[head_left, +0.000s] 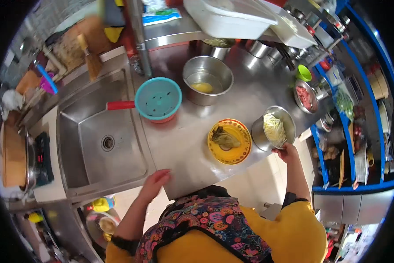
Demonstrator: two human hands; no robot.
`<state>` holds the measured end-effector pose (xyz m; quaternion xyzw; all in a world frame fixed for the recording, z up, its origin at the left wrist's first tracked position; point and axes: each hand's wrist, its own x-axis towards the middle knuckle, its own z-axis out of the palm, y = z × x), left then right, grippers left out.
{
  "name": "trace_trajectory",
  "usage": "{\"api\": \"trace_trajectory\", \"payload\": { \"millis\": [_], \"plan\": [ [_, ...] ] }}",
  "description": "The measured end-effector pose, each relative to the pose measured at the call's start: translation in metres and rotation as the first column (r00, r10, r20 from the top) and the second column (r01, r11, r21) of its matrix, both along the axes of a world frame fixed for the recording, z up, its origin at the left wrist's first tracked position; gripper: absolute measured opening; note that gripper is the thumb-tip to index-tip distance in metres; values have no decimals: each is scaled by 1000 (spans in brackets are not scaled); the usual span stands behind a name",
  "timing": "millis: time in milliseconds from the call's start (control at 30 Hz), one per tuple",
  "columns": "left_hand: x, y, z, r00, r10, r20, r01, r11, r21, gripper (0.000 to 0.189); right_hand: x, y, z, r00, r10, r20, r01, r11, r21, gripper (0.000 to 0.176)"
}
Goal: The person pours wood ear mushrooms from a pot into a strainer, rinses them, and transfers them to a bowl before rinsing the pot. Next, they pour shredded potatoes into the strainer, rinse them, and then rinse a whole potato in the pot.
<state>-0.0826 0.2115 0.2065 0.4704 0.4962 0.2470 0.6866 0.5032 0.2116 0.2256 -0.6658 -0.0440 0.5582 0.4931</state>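
Holding steel pot (pixel 259 135) of pale strips (pixel 274 129)

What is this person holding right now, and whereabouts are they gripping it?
The right hand holds the metal pot of pale shreds by its near rim. The left hand, slightly blurred, appears to hold nothing.

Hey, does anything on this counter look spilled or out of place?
No spill stands out on the counter. The dark specks scattered in the teal basin look a little odd against its plain inside; I can't tell what they are. The steel pot at the right hand is near the front edge.
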Motion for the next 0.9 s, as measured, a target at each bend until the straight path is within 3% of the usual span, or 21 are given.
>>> {"api": "trace_trajectory", "payload": {
  "millis": [33, 67, 167, 267, 333, 467, 567, 667, 700, 800, 867, 900],
  "plan": [
    [28, 19, 7, 984, -179, -16, 179, 983, -31, 43, -3, -14, 4, 1000, -17, 14, 17, 999, -31, 35],
    [54, 31, -1, 968, -249, 26, 250, 958, -141, 47, -7, -28, 9, 999, -32, 30, 34, 998, -62, 35],
    [128, 64, -6, 923, -317, 219, 385, 794, -470, 49, -24, -71, 19, 993, -51, 105, 67, 986, -155, 31],
    [184, 81, -35, 914, -175, 366, 356, 778, -517, 40, -40, -114, 8, 977, -96, 192, 125, 982, -144, 29],
    [205, 93, -41, 905, -201, 376, 379, 782, -495, 37, -58, -135, 9, 945, -70, 319, 172, 937, -304, 28],
    [242, 121, -52, 898, -144, 417, 341, 827, -448, 36, -99, -155, 32, 979, -56, 197, 106, 962, -251, 30],
    [250, 139, -25, 879, -210, 428, 380, 851, -363, 39, -122, -166, 25, 974, -4, 228, 49, 980, -191, 35],
    [222, 149, 1, 874, -449, 186, 484, 840, -246, 39, -147, -144, 35, 990, 85, 114, -63, 982, -181, 37],
    [207, 155, 19, 855, -483, 188, 513, 839, -181, 33, -154, -134, 36, 986, 135, 98, -114, 974, -196, 37],
    [142, 188, 72, 899, -436, -25, 437, 896, 84, 25, -183, -93, 44, 946, 301, 116, -279, 944, -174, 35],
    [87, 218, 71, 983, -176, -48, 180, 896, 406, 21, -203, -66, 34, 914, 382, 136, -367, 922, -121, 33],
    [57, 232, 78, 983, -31, -182, 129, 822, 555, 21, -213, -52, 32, 896, 417, 154, -406, 909, -99, 32]
  ]
}}
